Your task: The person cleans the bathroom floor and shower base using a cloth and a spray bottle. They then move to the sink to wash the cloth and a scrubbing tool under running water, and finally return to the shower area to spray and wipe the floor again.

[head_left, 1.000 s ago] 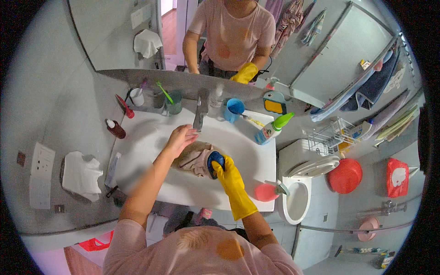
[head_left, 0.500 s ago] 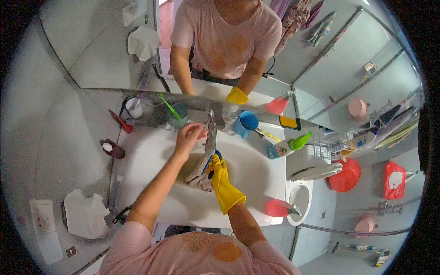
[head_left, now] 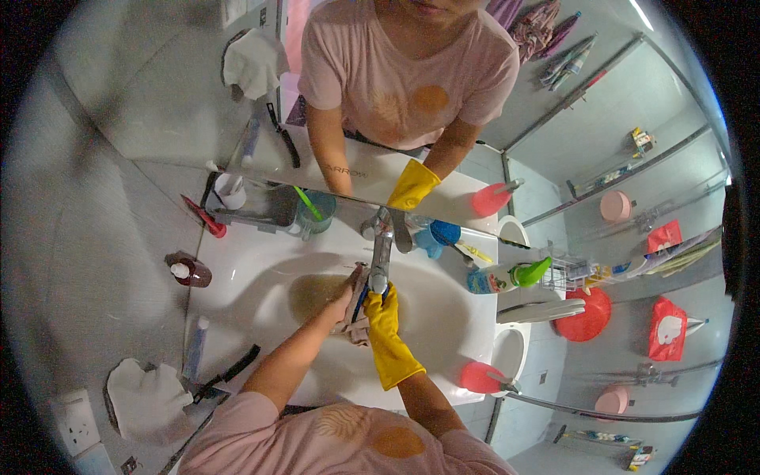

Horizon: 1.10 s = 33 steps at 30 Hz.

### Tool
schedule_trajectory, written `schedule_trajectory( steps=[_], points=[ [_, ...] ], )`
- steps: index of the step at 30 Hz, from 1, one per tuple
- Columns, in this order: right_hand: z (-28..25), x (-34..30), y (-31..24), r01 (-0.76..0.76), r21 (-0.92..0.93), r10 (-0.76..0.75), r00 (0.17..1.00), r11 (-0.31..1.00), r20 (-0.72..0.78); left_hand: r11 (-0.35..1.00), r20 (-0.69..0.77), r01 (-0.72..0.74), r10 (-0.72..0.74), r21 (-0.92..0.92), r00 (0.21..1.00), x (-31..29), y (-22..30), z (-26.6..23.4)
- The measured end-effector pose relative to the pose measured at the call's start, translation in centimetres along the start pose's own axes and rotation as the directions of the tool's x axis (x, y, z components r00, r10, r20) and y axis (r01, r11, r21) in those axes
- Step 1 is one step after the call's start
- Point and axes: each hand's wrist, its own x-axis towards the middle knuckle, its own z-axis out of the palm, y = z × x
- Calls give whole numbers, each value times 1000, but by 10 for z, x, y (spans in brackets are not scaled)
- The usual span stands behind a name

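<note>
Under the faucet point(head_left: 381, 255), both my hands meet over the white washbasin point(head_left: 431, 317). My left hand point(head_left: 343, 305), bare, is closed on a greyish-beige cloth point(head_left: 358, 331) that hangs down into the bowl. My right hand point(head_left: 383, 313), in a yellow rubber glove, has its fingers closed around a dark blue-edged item point(head_left: 361, 298) pressed against the cloth. Glove and faucet cover much of that item, so its kind is unclear. The faucet's spout reaches down between the hands, close to the gloved fingertips.
Behind the faucet stand a blue cup point(head_left: 434, 240) and a clear cup point(head_left: 317, 214) with a green toothbrush. A green-capped bottle point(head_left: 507, 277) and pink spray bottle point(head_left: 480, 378) line the right. At left are a brown pump bottle point(head_left: 191, 272) and black-handled razor-like item point(head_left: 229, 374).
My left hand has come down from beside the faucet and taken hold of the cloth. My gloved hand stays under the spout. The view has shifted and tilted somewhat.
</note>
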Motion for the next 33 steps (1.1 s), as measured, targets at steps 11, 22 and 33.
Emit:
schedule_trajectory(
  steps=[11,22,33],
  points=[
    [-2,-3,-22,71,-286,-60,997,956,46,952,-76,-224,213,-207,974,61,-50,-23],
    [-23,9,-10,5,-247,35,987,969,157,972,-100,43,-67,-229,993,51,-13,-8],
    [-3,-1,-54,-35,-126,57,982,991,180,978,-138,-151,132,-141,982,114,-43,-53]
  ],
)
